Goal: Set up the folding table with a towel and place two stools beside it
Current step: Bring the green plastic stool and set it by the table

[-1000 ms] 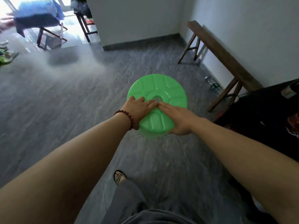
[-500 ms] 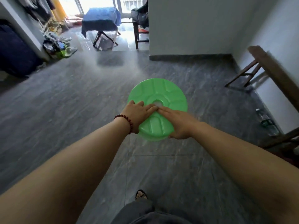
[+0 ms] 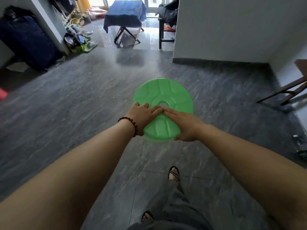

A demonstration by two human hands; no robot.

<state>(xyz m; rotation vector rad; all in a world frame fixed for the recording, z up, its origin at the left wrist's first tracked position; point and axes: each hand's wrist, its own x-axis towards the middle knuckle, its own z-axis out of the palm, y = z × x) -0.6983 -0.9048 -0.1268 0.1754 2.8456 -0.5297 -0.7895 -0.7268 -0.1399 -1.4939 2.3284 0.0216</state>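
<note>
A round green plastic stool (image 3: 167,97) is seen from above, held up over the grey tiled floor in front of me. My left hand (image 3: 142,116) and my right hand (image 3: 182,123) grip its near rim, fingers laid across the seat and meeting near the centre hole; the thumbs are mostly hidden under the rim. Only the stool's seat shows; its legs are hidden below. Far ahead, by the bright doorway, stands the folding table (image 3: 127,36) on crossed legs, draped with a blue towel (image 3: 124,15).
A white wall corner (image 3: 216,39) juts out at the right. A dark chair (image 3: 166,30) piled with clothes stands beside the table. A wooden bench (image 3: 292,87) and a bottle (image 3: 300,146) lie at right. A dark suitcase (image 3: 28,39) and shoes (image 3: 79,42) line the left wall.
The view has swung left and moved forward: the towel-covered table has come from the far left corner to ahead of me and nearer. Both hands keep the same hold on the stool.
</note>
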